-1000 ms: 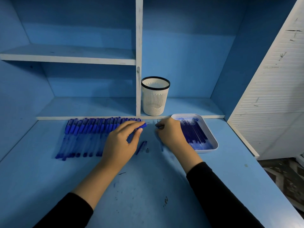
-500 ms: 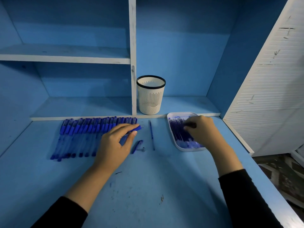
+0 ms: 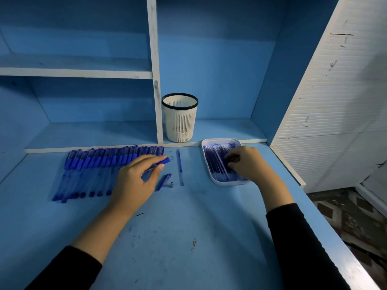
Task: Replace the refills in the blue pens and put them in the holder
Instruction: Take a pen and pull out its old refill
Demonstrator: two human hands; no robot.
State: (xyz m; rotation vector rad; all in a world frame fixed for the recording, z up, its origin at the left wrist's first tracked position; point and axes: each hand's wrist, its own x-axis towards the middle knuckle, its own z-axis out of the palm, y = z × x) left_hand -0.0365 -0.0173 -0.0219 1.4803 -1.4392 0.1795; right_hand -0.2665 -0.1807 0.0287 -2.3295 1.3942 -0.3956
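Your left hand (image 3: 136,181) pinched opened pen barrel (image 3: 161,162), steadying it for reloading. Right hand (image 3: 247,164) fingers curled over fresh refills (image 3: 217,166) in tray (image 3: 222,183); pinch unclear. Old refill (image 3: 180,167) parked between. Holder (image 3: 180,118) waited at 12 o'clock.

One second ago the right hand (image 3: 246,164) was at the middle of the desk, just beside the left hand — now it is over the white tray (image 3: 217,183), with fingers down among the refills (image 3: 215,164). A single refill (image 3: 180,167) that was under this hand now lies uncovered on the desk — between the pen cap (image 3: 164,181) and the tray.
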